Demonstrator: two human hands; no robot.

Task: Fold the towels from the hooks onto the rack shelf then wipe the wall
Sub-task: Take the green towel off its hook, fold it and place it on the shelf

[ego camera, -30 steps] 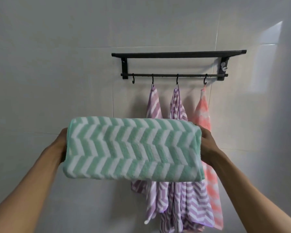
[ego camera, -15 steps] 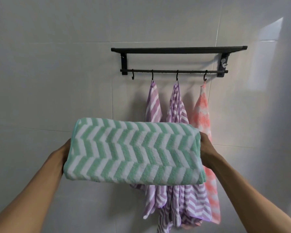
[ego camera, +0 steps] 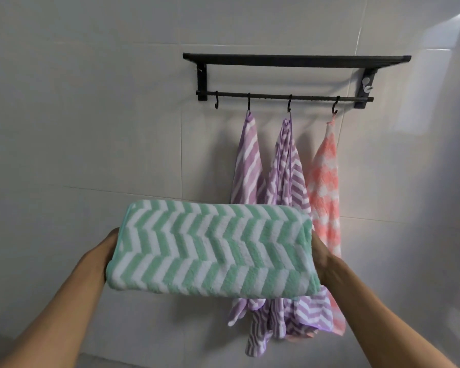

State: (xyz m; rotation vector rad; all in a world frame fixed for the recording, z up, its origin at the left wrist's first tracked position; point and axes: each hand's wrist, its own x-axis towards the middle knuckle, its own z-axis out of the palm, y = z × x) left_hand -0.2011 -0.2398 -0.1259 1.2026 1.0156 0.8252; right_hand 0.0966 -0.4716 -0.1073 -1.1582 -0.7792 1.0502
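Observation:
I hold a folded green-and-white chevron towel (ego camera: pixel 213 248) flat in front of me, below and left of the rack. My left hand (ego camera: pixel 101 258) grips its left end and my right hand (ego camera: pixel 322 258) its right end; both are partly hidden by the cloth. The black wall rack (ego camera: pixel 295 61) has a top shelf and a rail with hooks. From three hooks hang a purple striped towel (ego camera: pixel 247 160), a second purple chevron towel (ego camera: pixel 290 166) and a pink-and-white towel (ego camera: pixel 325 187). The leftmost hook (ego camera: pixel 216 100) is bare.
The wall (ego camera: pixel 91 102) is pale grey glossy tile with thin grout lines. A bright reflection (ego camera: pixel 430 88) lies on the tiles right of the rack.
The folded green towel has dropped slightly and shifted right in view, while the rack sits lower-right and looks a little nearer. Both hands keep their grip.

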